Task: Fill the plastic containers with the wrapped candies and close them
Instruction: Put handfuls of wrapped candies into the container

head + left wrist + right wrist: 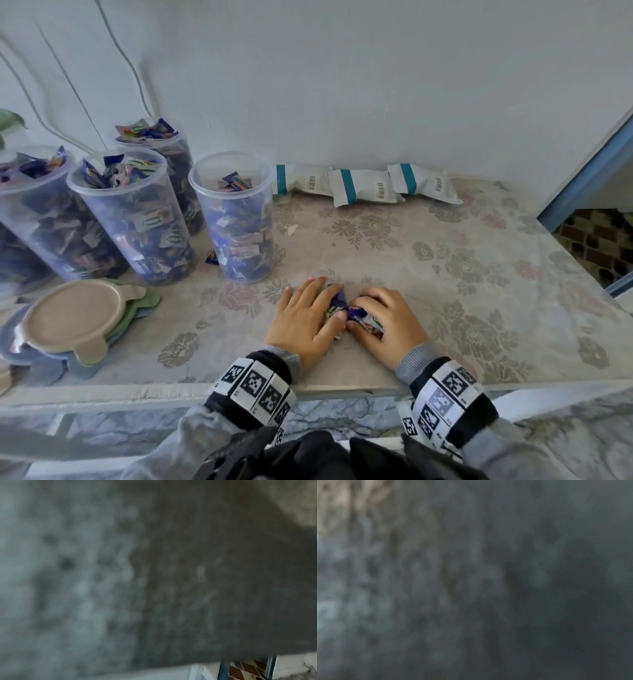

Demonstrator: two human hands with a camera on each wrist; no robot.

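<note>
A small heap of blue and white wrapped candies [346,311] lies on the table near its front edge, squeezed between my two hands. My left hand [306,317] covers its left side with nearly straight fingers, the thumb touching a wrapper. My right hand [387,318] curls its fingers round the right side of the heap. Several clear plastic containers stand lidless at the left; the nearest container [236,219] is mostly full of candies, and the others [133,212] are filled to the rim. Both wrist views are dark and blurred.
A stack of flat lids [78,315] lies at the front left. One loose candy [211,257] sits beside the nearest container. White packets with teal stripes [363,186] lie along the back wall. The table's edge drops off at the right [582,270].
</note>
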